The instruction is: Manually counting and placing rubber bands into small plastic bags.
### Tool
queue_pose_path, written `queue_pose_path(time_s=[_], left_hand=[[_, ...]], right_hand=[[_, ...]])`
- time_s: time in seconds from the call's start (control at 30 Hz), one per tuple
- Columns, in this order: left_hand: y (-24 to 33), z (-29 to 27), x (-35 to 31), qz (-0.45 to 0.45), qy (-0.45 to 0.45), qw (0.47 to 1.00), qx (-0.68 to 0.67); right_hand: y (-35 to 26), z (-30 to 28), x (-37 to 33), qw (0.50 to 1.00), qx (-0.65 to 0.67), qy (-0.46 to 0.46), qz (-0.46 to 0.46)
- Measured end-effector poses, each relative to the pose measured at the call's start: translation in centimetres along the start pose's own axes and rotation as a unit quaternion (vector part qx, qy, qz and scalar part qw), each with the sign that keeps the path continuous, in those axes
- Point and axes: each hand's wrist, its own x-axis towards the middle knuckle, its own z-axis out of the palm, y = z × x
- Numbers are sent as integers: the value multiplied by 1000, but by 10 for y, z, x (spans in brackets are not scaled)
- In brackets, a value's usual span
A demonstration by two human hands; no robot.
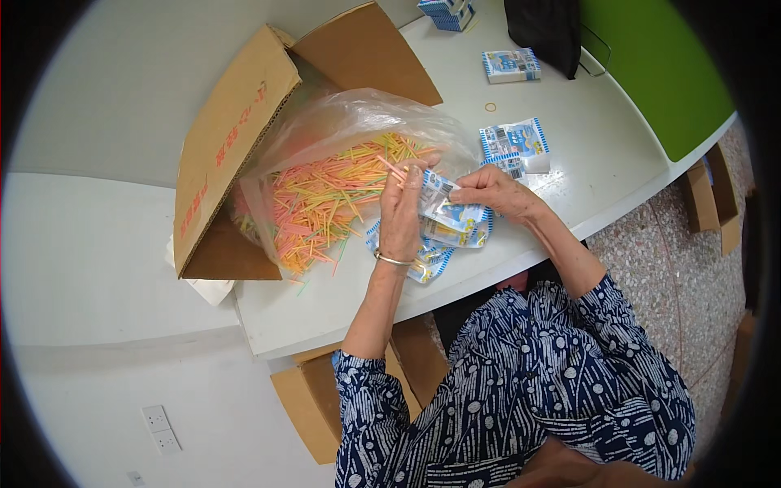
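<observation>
My left hand [399,220], with a bangle at its wrist, is closed on a few thin pink sticks [395,169] whose ends poke out past the fingertips. My right hand [500,193] pinches a small blue-and-white packet [443,199] by its edge. The packet lies right beside my left fingers, and the sticks are close to its end. Whether the packet's mouth is open I cannot tell. Below it more blue-and-white packets [431,262] lie in a loose pile. Left of my hands, a clear plastic bag [358,106] spills out many pink, yellow and green sticks [317,195].
A cardboard box [236,146] on its side surrounds the bag. To the right lie packets [514,140], a rubber band [490,106] and a packet bundle [511,65]. More bundles [447,12] and a black bag [545,32] stand behind. Another carton [317,398] is below the table's edge.
</observation>
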Motion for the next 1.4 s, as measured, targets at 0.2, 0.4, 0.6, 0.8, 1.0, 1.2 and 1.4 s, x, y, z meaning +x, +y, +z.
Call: queue_pose_path(time_s=[0.2, 0.4, 0.6, 0.8, 1.0, 1.2, 1.4], left_hand=[[3, -14, 16, -10, 32, 975, -219], [-4, -20, 15, 54, -3, 967, 250], [24, -11, 4, 15, -77, 940, 331], [6, 4, -16, 54, -38, 977, 203], [-2, -26, 24, -17, -35, 996, 76], [-31, -37, 78, 205, -85, 841, 493], [-59, -20, 100, 332, -128, 689, 632]], right_hand=[[-10, 7, 9, 998, -45, 23, -31], [-10, 9, 13, 997, -44, 34, -49], [-1, 5, 5, 994, -65, 43, -83], [-7, 4, -16, 993, -115, -13, -38], [-3, -4, -33, 985, -173, 29, -6], [-12, -8, -42, 975, -209, 74, -22], [-12, -16, -44, 964, -243, 102, -15]])
